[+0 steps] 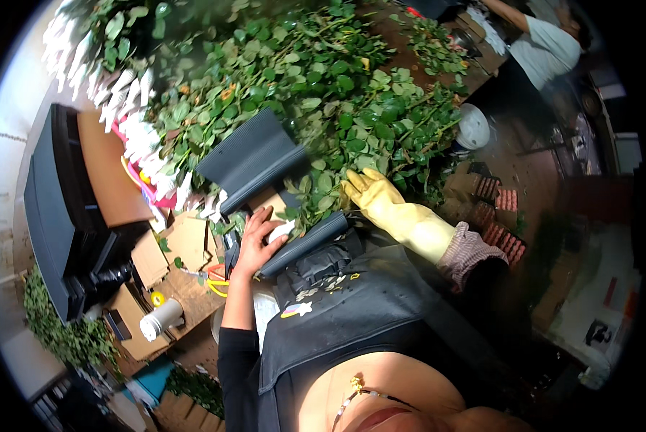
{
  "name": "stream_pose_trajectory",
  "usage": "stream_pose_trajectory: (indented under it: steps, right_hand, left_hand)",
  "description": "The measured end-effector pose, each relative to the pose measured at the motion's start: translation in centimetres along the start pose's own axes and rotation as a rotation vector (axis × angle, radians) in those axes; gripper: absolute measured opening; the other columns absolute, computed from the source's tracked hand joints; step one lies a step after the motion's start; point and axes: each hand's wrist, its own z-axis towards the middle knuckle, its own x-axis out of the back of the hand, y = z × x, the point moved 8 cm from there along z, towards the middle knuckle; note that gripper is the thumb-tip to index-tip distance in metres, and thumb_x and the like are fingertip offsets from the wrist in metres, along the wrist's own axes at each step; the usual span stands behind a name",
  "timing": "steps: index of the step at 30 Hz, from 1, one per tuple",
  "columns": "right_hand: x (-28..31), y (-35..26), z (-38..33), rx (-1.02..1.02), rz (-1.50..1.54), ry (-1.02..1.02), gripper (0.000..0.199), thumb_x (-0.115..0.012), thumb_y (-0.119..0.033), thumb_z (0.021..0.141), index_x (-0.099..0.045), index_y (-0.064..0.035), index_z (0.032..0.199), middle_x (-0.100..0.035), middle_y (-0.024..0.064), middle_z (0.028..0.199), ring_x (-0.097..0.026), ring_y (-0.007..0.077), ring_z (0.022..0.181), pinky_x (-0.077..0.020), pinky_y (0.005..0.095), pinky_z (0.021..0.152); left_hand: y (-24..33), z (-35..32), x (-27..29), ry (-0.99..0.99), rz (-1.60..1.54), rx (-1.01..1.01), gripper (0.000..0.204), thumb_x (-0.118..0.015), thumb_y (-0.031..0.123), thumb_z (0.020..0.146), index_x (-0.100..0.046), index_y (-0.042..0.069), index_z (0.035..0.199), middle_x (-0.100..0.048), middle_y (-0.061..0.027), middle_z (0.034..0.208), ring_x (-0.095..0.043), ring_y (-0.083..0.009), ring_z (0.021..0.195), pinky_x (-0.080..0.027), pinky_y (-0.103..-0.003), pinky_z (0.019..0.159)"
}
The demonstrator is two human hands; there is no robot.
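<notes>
My left hand (256,241), bare, lies flat on the near part of a dark corrugated sheet (254,160) that wraps a bundle of leafy stems. My right hand (372,193) wears a yellow rubber glove and rests with fingers spread on the green leaves (337,93) just right of the sheet. A second dark corrugated strip (305,243) lies under the bundle next to my apron. The stems spread away from me over the table in a large heap.
White flower heads (132,115) lie along the left of the heap. Brown cardboard pieces (186,241), a white cylinder (161,319) and dark stacked sheets (49,209) are at the left. Another person (546,43) stands top right near a white bucket (474,126).
</notes>
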Motion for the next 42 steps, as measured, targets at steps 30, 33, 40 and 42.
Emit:
stream_pose_trajectory:
  steps: [30,33,40,42]
  right_hand:
    - [0.6,13.5,-0.7,-0.682,1.589,0.346,0.062,-0.061,0.008,0.09,-0.04,-0.0016,0.148,-0.057,0.0222,0.145,-0.065,0.0231,0.11,-0.0548,0.032,0.091]
    - [7.3,19.2,-3.4,-0.538,1.353,0.546,0.05,-0.062,0.007,0.09,-0.052,-0.0022,0.138,-0.062,0.0222,0.14,-0.069,0.0273,0.106,-0.056,0.0327,0.089]
    - [15.9,16.2,-2.7,0.006,0.98,0.511,0.022,-0.059,-0.002,0.099,-0.068,0.001,0.118,-0.069,0.0215,0.131,-0.074,0.0356,0.1,-0.0597,0.0366,0.079]
    - [16.6,13.7,-1.7,0.166,1.044,0.606,0.033,-0.061,-0.031,0.107,-0.07,-0.0021,0.119,-0.071,0.0202,0.131,-0.072,0.0343,0.107,-0.0586,0.0418,0.088]
  left_hand:
    - [-0.7,0.8,-1.3,-0.039,0.102,-0.024,0.032,-0.087,0.026,0.083,-0.078,0.01,0.109,-0.044,-0.0148,0.165,-0.037,-0.0401,0.149,-0.031,-0.05,0.122]
    - [-0.5,0.7,-1.1,-0.042,0.078,-0.011,0.032,-0.087,0.026,0.083,-0.078,0.009,0.108,-0.044,-0.016,0.164,-0.038,-0.0406,0.149,-0.031,-0.05,0.122]
    - [0.2,0.5,-0.5,0.053,0.126,-0.141,0.029,-0.083,0.034,0.085,-0.078,0.008,0.098,-0.055,-0.0174,0.153,-0.046,-0.0409,0.142,-0.037,-0.05,0.119]
    - [-0.6,0.5,-1.1,0.005,0.171,-0.05,0.029,-0.083,0.034,0.085,-0.078,0.009,0.099,-0.055,-0.0167,0.154,-0.045,-0.0407,0.143,-0.037,-0.051,0.119]
